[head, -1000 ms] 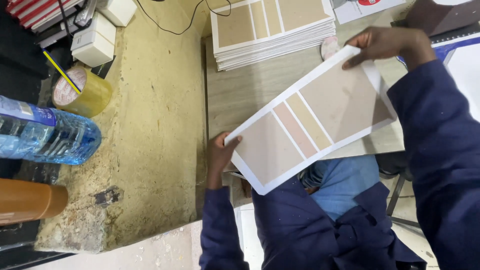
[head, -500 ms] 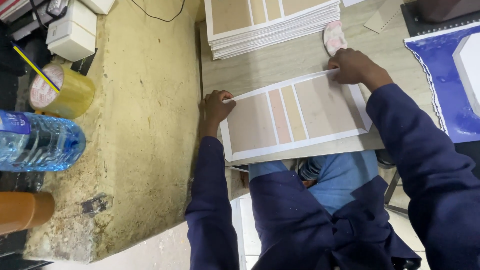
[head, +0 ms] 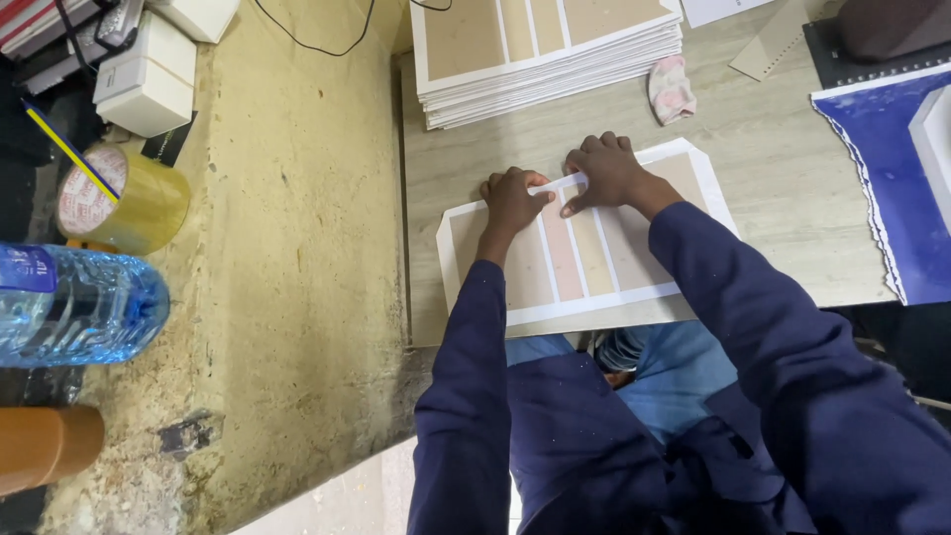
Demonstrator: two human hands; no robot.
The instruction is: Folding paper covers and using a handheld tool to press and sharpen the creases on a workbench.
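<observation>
Hiding part of the white-bordered sheet point(head: 584, 258) under both hands and sleeves; cutting off the stack of sheets point(head: 545, 50) at top edge, water bottle point(head: 79, 307) at left edge.

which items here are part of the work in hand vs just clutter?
In hand: left hand and right hand pressing the white-bordered card sheet; matching sheet stack.
Lying about: tape roll, water bottle, pink cloth, blue sheet.
</observation>
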